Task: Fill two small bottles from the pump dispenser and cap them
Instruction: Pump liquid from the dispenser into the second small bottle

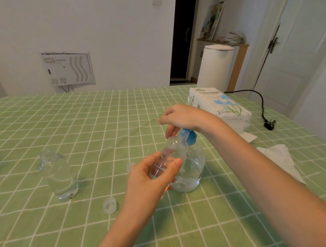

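**Clear bottle held up to the blue pump head**

Clear plastic is gripped in the left hand (152,178): a small bottle (171,153) is grasped round its lower half, the thumb on the near side and the fingers wrapped behind. The bottle is tilted, its open neck pointing up and to the right, well above the grip and just beside the blue pump head (187,138). It is held in the air in front of the pump dispenser (193,169), whose rounded clear body stands on the green checked tablecloth (83,127).

The right hand (184,116) is laid over the pump head from above, with its fingers bent downward past the front; whether the head is clasped or only pressed cannot be told.

A second small bottle (57,174) stands upright well to the left, partly filled with clear liquid. One clear cap (109,205) lies near the left wrist, and another (130,165) is seen just behind the left hand. A tissue pack (221,105) and a loose tissue (279,158) are placed to the right.
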Motion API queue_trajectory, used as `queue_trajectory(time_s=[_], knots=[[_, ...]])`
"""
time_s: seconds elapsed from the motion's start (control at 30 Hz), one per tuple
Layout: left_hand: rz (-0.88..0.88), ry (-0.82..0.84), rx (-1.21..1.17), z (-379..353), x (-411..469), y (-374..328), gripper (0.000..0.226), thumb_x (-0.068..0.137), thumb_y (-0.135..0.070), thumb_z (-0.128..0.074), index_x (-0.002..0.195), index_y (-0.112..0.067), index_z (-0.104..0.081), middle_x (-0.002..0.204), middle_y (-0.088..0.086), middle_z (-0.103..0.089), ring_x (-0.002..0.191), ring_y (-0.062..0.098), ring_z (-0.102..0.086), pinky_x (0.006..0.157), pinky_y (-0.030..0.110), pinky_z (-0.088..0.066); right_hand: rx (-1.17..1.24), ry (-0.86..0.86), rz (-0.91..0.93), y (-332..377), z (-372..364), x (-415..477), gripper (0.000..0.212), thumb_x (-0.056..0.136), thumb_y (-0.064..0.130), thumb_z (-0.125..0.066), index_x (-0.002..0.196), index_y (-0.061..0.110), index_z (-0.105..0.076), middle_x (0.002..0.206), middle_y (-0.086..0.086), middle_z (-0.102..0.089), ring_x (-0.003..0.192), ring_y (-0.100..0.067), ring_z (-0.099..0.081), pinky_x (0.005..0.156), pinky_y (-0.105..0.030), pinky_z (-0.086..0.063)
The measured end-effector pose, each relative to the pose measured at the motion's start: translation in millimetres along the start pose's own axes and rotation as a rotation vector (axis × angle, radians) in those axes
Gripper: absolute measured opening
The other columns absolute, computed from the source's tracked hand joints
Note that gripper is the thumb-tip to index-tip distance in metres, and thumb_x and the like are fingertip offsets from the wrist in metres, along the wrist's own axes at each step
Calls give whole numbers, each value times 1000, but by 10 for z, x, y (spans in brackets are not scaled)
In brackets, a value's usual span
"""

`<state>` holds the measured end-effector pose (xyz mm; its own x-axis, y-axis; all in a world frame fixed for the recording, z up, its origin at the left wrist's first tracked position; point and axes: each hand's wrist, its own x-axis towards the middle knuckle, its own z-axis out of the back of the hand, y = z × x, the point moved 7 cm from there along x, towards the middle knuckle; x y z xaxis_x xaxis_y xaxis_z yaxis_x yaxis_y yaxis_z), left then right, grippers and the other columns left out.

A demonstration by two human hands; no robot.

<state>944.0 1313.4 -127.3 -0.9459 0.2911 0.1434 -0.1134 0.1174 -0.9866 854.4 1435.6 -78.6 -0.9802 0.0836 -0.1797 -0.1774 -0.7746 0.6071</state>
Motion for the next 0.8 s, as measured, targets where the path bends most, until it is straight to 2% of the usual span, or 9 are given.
queue_trajectory(time_s=[0.03, 0.17, 0.5, 0.8], knots=[[5, -3, 1, 2, -6, 8, 35, 58, -44, -66, 87, -26, -71, 55, -9, -65, 47, -1, -56, 44, 9, -42, 7, 2, -3, -11, -9, -1, 48, 92, 23, -48, 129, -7, -49, 76, -3, -71, 115, -42, -53, 101, -53, -42], [11, -12, 0, 0, -11, 18, 34, 57, -43, -66, 86, -27, -70, 55, -8, -64, 47, 0, -56, 44, 10, -42, 14, -20, 3, -19, -9, 18, 48, 92, 24, -48, 128, -7, -49, 104, -20, -71, 115, -42, -54, 103, -53, -41], [10, 3, -5, -6, -4, -8, 31, 58, -43, -66, 86, -28, -70, 57, -11, -65, 48, -1, -56, 45, 9, -42, -29, -37, 42, 53, 85, -10, 36, 94, 29, -48, 118, 4, -57, 87, -6, -74, 107, -33, -63, 96, -44, -48], [8, 0, -8, -7, 4, 11, 29, 59, -42, -66, 85, -30, -70, 58, -12, -66, 49, 0, -58, 45, 10, -44, -10, -21, 50, 45, 41, 5, 41, 92, 26, -49, 120, -4, -56, 82, -5, -73, 110, -38, -60, 99, -47, -46]])
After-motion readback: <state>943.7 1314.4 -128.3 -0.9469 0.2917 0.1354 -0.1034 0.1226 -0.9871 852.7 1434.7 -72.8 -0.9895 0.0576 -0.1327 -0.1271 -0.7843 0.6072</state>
